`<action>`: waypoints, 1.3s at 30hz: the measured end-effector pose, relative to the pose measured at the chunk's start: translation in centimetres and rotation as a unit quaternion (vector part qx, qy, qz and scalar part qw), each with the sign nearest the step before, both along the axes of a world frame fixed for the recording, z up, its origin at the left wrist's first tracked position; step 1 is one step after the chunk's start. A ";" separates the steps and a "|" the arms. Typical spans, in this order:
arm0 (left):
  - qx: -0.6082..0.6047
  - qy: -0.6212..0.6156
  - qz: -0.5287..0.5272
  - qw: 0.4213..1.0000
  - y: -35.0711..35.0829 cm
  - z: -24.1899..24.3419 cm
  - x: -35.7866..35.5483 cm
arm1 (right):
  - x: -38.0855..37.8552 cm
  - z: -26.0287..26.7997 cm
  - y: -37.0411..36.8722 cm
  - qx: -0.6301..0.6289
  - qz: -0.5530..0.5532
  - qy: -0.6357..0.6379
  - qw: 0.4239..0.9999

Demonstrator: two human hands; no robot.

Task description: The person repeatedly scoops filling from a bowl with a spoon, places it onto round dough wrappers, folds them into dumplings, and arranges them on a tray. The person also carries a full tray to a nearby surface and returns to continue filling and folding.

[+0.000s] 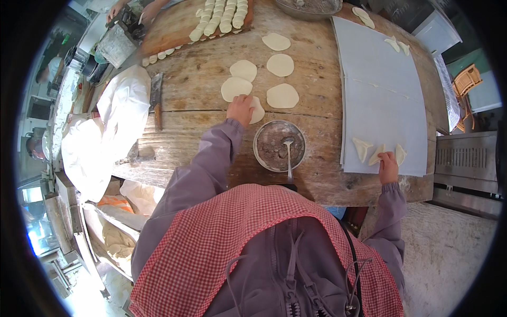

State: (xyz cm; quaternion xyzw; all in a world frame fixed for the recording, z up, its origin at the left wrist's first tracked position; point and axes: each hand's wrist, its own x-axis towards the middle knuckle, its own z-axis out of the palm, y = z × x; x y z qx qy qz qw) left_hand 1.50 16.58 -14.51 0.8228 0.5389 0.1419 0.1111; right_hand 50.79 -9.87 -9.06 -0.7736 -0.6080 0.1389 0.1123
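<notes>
My left hand (pixel 240 110) rests over the edge of a flat dough round (pixel 257 111), with another dough round (pixel 236 89) just beyond its fingertips. My fingers hide part of both, so their grip is unclear. At the right, my right hand (pixel 388 167) pinches a folded, pointed dough piece (pixel 376 155) at the near end of a white sheet (pixel 382 115). Similar folded pieces flank it: one to its left (pixel 362 149), one to its right (pixel 400 154). Between my arms stands a metal bowl (pixel 256 152) of dark, crumbly filling, with a spoon (pixel 288 152) in it.
More dough rounds (pixel 283 96) lie on the wooden table (pixel 198 130). A cleaver (pixel 156 101) lies to the left beside white plastic bags (pixel 122 107). Rows of dough lumps (pixel 225 18) cover part of a board (pixel 174 29). Another person's hands (pixel 148 12) show beyond.
</notes>
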 end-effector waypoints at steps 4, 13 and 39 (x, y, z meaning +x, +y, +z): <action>-0.046 0.025 0.021 0.998 1.5 0.8 -1.6 | -1.1 -0.6 0.4 0.056 -0.016 -0.081 0.995; -0.176 -0.052 -0.034 0.982 1.6 -0.5 -2.0 | -17.8 0.5 -1.3 0.180 0.061 -0.013 0.982; -0.459 -0.840 -0.124 0.261 -22.2 12.0 -10.6 | -31.4 -1.8 3.2 0.307 -0.023 0.247 0.919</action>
